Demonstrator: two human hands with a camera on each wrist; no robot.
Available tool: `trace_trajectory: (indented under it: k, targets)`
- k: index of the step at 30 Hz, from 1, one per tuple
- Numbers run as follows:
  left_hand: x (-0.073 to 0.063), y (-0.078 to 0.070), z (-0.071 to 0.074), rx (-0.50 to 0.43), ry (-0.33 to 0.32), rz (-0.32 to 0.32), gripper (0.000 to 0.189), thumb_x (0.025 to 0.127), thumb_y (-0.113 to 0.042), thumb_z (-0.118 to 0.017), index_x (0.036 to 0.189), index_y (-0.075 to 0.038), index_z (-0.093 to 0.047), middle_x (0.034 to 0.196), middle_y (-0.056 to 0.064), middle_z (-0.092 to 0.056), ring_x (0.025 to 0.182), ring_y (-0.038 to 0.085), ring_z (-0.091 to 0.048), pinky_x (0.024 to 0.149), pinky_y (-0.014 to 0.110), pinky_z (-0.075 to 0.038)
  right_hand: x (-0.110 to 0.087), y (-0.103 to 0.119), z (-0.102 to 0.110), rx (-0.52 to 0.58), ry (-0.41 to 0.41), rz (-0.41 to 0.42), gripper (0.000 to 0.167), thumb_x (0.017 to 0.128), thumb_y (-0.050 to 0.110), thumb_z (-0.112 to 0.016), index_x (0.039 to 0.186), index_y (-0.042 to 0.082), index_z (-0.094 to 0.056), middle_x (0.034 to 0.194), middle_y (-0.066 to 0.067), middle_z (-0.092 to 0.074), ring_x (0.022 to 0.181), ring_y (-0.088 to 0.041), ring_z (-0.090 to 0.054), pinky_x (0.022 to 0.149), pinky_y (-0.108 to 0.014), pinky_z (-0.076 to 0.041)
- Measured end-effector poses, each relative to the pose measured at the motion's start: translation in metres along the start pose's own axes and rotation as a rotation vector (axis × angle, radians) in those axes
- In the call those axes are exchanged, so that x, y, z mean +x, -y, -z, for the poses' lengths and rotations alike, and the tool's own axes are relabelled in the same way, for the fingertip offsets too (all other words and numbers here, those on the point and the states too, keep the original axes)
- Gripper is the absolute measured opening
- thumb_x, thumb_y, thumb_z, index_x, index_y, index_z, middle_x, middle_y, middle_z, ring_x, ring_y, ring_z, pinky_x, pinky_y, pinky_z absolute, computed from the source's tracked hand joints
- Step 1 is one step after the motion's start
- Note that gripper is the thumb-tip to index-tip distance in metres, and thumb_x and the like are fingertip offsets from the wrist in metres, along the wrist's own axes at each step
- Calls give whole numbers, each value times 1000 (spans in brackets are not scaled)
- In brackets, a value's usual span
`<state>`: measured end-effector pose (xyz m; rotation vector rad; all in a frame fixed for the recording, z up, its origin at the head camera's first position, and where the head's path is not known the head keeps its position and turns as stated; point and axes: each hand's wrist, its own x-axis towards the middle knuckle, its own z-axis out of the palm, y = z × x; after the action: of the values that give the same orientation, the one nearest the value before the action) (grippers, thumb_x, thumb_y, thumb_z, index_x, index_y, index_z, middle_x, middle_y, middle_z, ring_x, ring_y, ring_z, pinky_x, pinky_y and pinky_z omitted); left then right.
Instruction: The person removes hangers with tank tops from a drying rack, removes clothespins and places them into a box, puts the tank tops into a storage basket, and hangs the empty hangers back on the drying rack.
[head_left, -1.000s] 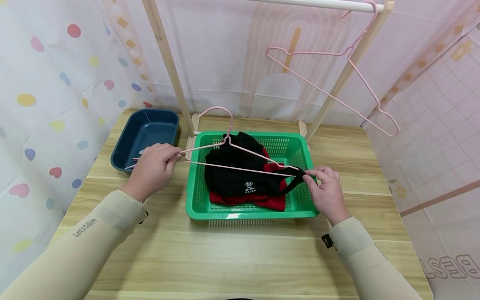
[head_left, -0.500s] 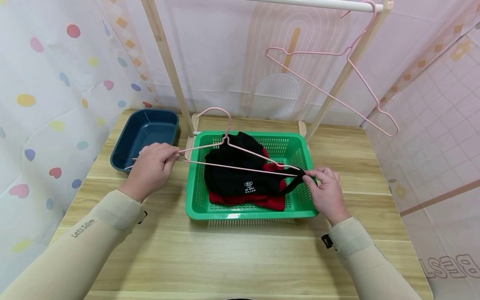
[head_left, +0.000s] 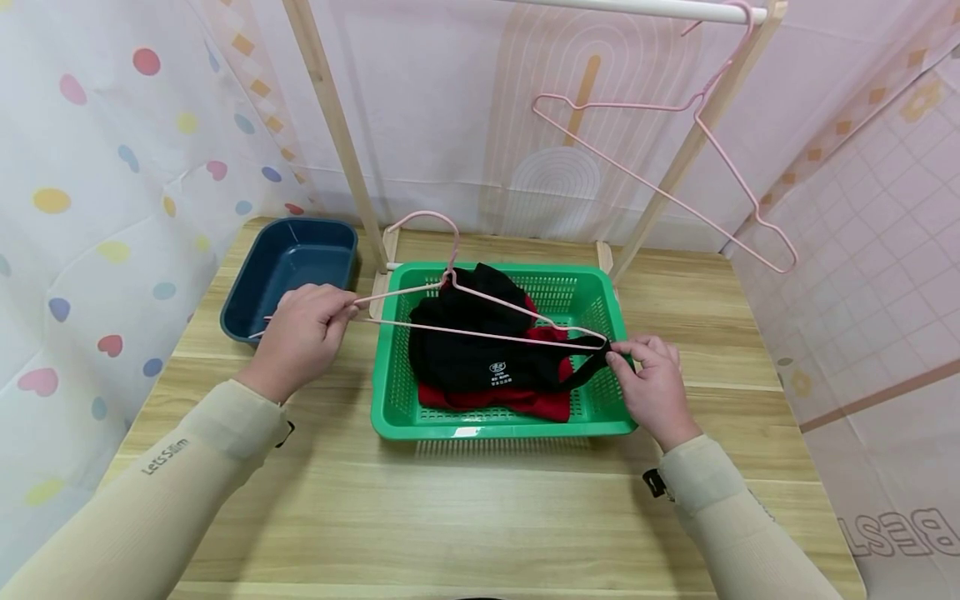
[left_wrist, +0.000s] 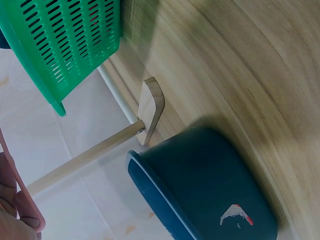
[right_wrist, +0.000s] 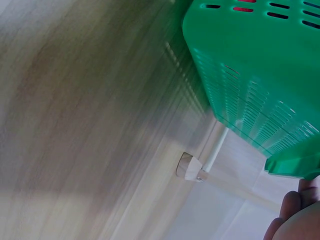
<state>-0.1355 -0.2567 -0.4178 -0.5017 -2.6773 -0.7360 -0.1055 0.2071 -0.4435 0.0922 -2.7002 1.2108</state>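
Note:
My left hand [head_left: 303,337] grips the left end of a pink clothes hanger [head_left: 450,277], held slanting over the green basket [head_left: 502,431], its hook pointing away. My right hand [head_left: 651,379] pinches the strap of a black garment [head_left: 465,354] near the basket's right rim. The hanger's right end lies against that strap by my fingertips; whether it passes through the strap I cannot tell. White print marks the garment, which lies on red cloth [head_left: 540,406] in the basket. In the left wrist view, fingers [left_wrist: 7,175] hold the hanger [left_wrist: 22,187]; the right wrist view shows only some curled fingers.
A dark blue basin [head_left: 300,262] stands at the back left, with thin pink ends beside my left hand. Behind the basket rises a wooden rack post [head_left: 330,108] with a white bar [head_left: 660,8] across the top. A second pink hanger [head_left: 630,107] hangs from it.
The hanger has shifted slightly, its hook tipping left, and its right end now shows at the strap near my right fingertips. My left hand has edged left; the right hand stays put.

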Motion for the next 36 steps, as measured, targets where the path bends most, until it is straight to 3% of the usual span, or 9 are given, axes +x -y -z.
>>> trace_trajectory:
  k: [9, 21, 36]
  targets:
    - [3, 3, -2, -29, -43, -34, 13, 103, -5, -65, 106, -3, -78, 92, 12, -74, 86, 30, -61, 82, 50, -47, 0, -1, 0, -21, 15, -9, 21, 102, 12, -69, 117, -1, -77, 117, -19, -62, 125, -41, -42, 106, -54, -31]
    - [4, 1, -1, -24, -37, -35, 15, 105, -9, -63, 105, -4, -77, 92, 12, -74, 86, 30, -60, 83, 49, -47, -1, 1, 1, -18, 38, -12, 20, 103, 14, -68, 117, 2, -77, 120, -18, -60, 127, -40, -40, 103, -52, -32]
    - [9, -4, -3, -15, -10, -28, 18, 106, -10, -62, 109, -2, -77, 96, 11, -74, 88, 30, -61, 83, 48, -48, 0, -1, 0, -52, 147, 1, 40, 102, 16, -70, 139, 0, -64, 163, -21, -42, 147, -49, -28, 115, -64, -32]
